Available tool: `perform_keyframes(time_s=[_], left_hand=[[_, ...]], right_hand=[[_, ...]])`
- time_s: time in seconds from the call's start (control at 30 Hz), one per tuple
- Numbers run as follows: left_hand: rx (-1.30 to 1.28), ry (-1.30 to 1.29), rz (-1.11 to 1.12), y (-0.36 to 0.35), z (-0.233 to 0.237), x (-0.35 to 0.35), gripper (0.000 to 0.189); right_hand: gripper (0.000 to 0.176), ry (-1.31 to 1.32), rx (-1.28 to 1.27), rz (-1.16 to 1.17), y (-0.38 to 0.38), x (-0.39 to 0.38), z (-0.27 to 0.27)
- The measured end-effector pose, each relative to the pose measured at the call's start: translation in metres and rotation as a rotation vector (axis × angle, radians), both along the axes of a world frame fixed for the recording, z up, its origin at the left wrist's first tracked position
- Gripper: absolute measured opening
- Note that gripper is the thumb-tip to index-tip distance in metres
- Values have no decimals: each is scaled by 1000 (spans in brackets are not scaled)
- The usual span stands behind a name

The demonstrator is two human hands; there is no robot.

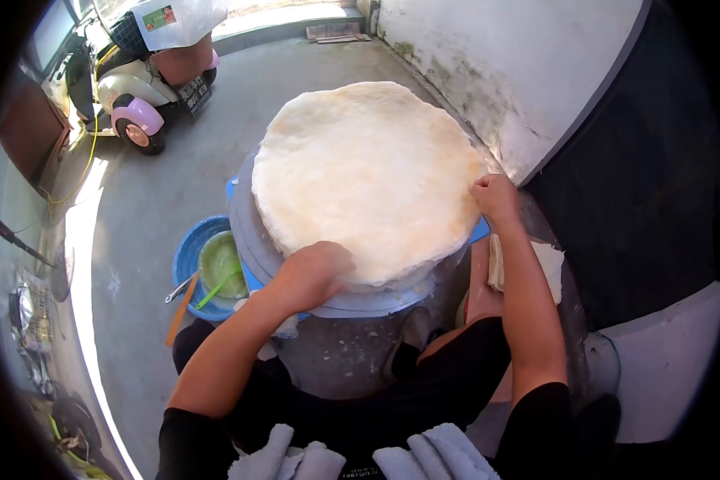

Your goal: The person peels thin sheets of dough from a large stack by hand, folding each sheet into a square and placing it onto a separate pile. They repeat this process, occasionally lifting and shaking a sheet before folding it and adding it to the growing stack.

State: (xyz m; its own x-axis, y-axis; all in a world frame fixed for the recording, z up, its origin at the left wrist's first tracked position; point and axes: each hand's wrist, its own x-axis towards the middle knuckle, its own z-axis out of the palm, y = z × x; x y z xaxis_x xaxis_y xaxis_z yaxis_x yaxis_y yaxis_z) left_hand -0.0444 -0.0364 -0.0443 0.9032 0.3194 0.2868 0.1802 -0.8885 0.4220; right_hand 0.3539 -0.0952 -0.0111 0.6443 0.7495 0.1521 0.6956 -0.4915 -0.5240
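A large round stack of thin pale dough sheets (368,172) lies on a grey round lid (352,300) over a drum, with a blue board (252,276) between. My left hand (316,268) rests on the stack's near edge, fingers curled over the rim. At the right edge of the stack, my right hand (494,198) pinches the rim with fingers closed on it. Both forearms reach in from below.
A blue basin (190,256) with a green bowl (220,264) and utensils sits on the concrete floor at left. A scooter (144,88) is parked at the far left. A white stained wall (504,72) runs along the right. Pale folded cloths (496,264) lie under my right arm.
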Motion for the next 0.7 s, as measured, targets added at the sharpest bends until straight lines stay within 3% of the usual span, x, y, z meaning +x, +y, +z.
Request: perform_keyframes(time_s=[0.13,0.47,0.5,0.57,0.63,0.67,0.7], left_hand=[[-34,-31,67,-1,0,8,29],[-273,-174,72,-4,13,50,32],[-271,-167,70,-4,15,62,32],[-704,-138,205,-1,21,96,35],[-633,-114,178,10,21,136,44],[-630,-113,175,12,24,155,44],[-744,-46,229,12,29,174,47]], right_hand=[[15,-202,-52,-33,11,-8,0],[16,82,85,61,24,-6,-12],[19,183,91,90,22,-3,-18],[22,280,98,115,14,-7,-19],[30,558,329,78,3,-28,-10],[30,558,332,75,0,-31,-8],[32,688,366,43,-3,-32,-6]])
